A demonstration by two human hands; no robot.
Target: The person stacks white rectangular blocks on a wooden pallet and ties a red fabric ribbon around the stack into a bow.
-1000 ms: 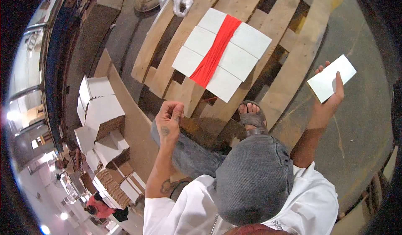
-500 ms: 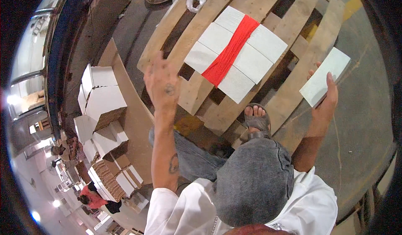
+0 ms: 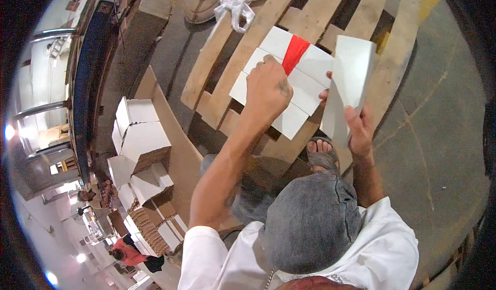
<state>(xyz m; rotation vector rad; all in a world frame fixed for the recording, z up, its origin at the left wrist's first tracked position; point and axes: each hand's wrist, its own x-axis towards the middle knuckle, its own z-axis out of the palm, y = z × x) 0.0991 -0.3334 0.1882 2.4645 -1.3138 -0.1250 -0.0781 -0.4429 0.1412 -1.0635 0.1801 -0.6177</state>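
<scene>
Wood pallet carries a flat bundle of white boxes, laid side by side abt mid-pallet, w/ a red band running across the top. L hand is over the pallet's middle, on the bundle, fingers curled in & covering the band's near part; can't tell if it's pinching the band, fingertips hidden. R hand is over the pallet's near right part, closed round a long white box: thumb on the near face, 2 fingertips showing past the L edge. Box is tilted, long side running away from the person, just R of the bundle in view; can't tell if they touch. Knotted white strip lies at the pallet's far L corner; round brown base is just beyond that corner. Sandalled foot is at the pallet's near edge, grey denim knee nearer the person. L of the pallet, brown cardboard sheet, w/ white cartons stacked beside it. Person in a red top is well L of the pallet, bkgd. Grey floor R of the pallet.
</scene>
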